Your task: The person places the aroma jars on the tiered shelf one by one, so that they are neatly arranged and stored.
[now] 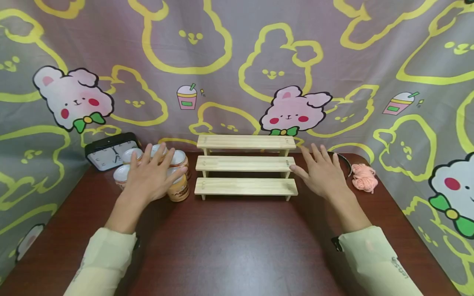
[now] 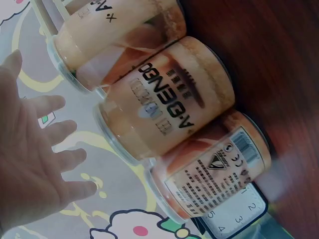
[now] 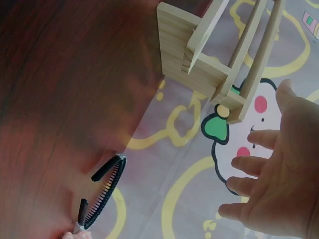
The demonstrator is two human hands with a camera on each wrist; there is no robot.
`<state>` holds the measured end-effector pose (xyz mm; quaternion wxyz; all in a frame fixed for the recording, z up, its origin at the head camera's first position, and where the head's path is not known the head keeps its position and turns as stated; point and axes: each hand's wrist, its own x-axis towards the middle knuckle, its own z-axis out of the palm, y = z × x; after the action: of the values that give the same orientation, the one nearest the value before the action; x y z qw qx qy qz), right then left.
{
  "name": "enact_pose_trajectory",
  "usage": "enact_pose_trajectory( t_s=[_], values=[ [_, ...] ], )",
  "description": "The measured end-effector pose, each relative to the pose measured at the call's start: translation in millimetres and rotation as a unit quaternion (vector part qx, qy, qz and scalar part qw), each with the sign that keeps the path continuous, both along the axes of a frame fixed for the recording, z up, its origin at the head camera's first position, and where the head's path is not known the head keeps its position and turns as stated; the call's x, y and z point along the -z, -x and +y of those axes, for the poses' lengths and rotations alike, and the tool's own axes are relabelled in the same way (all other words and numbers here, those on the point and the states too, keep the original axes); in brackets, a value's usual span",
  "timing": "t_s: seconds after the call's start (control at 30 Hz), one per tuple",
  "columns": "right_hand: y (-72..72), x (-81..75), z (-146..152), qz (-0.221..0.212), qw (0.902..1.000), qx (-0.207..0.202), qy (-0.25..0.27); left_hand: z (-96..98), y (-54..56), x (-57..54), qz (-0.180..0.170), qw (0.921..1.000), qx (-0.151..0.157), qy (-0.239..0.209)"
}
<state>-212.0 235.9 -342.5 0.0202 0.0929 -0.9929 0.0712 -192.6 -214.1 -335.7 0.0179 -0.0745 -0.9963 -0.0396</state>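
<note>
With left hand [image 1: 149, 177] spread above the jars [image 1: 179, 191] and right hand [image 1: 320, 174] spread near the wooden rack [image 1: 242, 163], we seem poised before grasping, which would call for lowering and curling either.

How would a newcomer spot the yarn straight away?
Start at the three-tier wooden stand on the dark table. Go right, past the right hand, towards the table's edge. The yarn is the peach-pink bundle there, unlike its neighbour, a thin, black, curved headband.

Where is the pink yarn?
In the head view, the pink yarn lies at the right side of the table, beside the black hairband, right of the right hand.
</note>
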Motion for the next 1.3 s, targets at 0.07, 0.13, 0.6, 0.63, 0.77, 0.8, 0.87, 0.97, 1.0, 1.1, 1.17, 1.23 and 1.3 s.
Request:
enact_pose_trajectory(
  t_s=[0.07,0.13,0.6,0.63,0.77,0.8,0.87,0.97,1.0,1.1,1.17,1.23,1.3],
  values=[
    [0.2,0.2,1,-0.003,1.0000,0.001,0.006,-2.0,-0.6,0.3,-0.002,1.0000,0.001,0.000],
    [0.3,0.9,2,-0.006,0.9999,0.000,0.015,-3.9,-1.1,0.8,0.000,1.0000,0.001,0.000],
    [-6.4,18.6,15,0.052,0.9839,-0.028,0.169,-15.6,-3.2,9.2,0.086,0.9946,0.058,-0.012],
    [-6.9,20.5,15,0.055,0.9811,-0.030,0.183,-16.7,-3.3,10.6,0.103,0.9923,0.068,-0.016],
    [-9.1,27.9,15,0.072,0.9701,-0.032,0.229,-20.3,-3.3,15.9,0.151,0.9840,0.089,-0.034],
    [-9.7,29.3,15,0.075,0.9676,-0.030,0.239,-21.2,-3.2,16.7,0.158,0.9823,0.092,-0.040],
    [-10.4,31.4,15,0.076,0.9636,-0.025,0.255,-22.6,-3.0,18.5,0.167,0.9803,0.096,-0.047],
    [-11.3,33.7,15,0.068,0.9584,-0.016,0.277,-24.5,-2.4,20.0,0.173,0.9781,0.101,-0.056],
    [-11.7,34.5,15,0.062,0.9557,-0.013,0.288,-25.1,-2.3,19.9,0.172,0.9777,0.104,-0.060],
    [-13.2,37.8,14,0.032,0.9386,-0.007,0.343,-26.9,-1.5,21.7,0.162,0.9786,0.106,-0.070],
    [-14.3,40.0,13,0.009,0.9223,-0.005,0.386,-28.2,-0.9,23.9,0.157,0.9787,0.107,-0.079],
    [-15.7,41.6,12,-0.016,0.9050,0.000,0.425,-29.4,-0.6,26.9,0.157,0.9776,0.111,-0.086],
    [-17.5,42.8,12,-0.031,0.8950,0.002,0.445,-29.8,-0.3,29.9,0.163,0.9752,0.118,-0.093]
  ],
)
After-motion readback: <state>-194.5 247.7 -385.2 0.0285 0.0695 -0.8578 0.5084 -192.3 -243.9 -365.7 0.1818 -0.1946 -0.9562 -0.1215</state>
